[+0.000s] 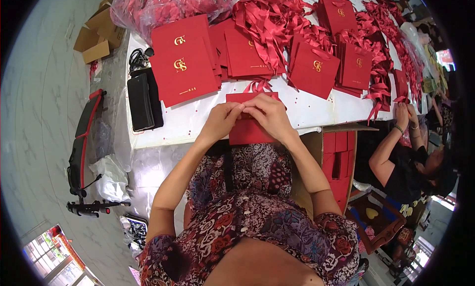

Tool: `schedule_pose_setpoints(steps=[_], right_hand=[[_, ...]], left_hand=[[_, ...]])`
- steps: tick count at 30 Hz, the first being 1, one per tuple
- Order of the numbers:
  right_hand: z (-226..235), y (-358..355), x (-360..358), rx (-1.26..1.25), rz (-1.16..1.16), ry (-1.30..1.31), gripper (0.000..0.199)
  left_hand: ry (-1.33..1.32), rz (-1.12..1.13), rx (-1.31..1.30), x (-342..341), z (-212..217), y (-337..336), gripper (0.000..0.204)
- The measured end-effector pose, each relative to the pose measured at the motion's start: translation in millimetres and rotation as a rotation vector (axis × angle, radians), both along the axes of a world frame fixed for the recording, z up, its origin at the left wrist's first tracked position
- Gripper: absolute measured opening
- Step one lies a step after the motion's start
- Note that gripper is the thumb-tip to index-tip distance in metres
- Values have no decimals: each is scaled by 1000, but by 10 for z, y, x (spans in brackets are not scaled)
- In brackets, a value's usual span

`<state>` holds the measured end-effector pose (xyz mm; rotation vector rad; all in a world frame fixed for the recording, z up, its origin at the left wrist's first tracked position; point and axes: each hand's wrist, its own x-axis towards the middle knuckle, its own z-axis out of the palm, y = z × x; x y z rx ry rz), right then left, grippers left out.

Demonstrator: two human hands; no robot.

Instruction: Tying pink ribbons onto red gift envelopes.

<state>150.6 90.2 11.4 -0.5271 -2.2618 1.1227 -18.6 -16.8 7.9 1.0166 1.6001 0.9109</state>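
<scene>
A red paper gift bag [251, 132] lies flat in front of me, its near end reaching past the table's front edge. Over its middle, my left hand [220, 120] and my right hand [271, 115] meet with fingertips pinched together. Whatever is between those fingertips is too small and hidden to name. A loop of red ribbon [259, 86] shows at the bag's far end, just beyond my right hand. To the left of my hands is a stack of larger red bags [185, 58] with gold lettering.
More red bags with ribbon handles [312, 71] and heaps of red ribbon [277, 21] cover the far side of the white table [173, 132]. A black phone [141, 103] lies at left. An open carton [337, 157] of red items stands by my right. Another person [391, 157] works farther right.
</scene>
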Motion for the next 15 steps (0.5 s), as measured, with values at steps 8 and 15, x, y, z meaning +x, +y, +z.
schedule_pose_setpoints(steps=[8,15], right_hand=[[-169,-39,-108,265,-153,-144,11],[-168,-122,-130,273,-229,-145,14]], left_hand=[[813,126,246,169,-78,-30,45],[793,130,321,177,-107,7,39]])
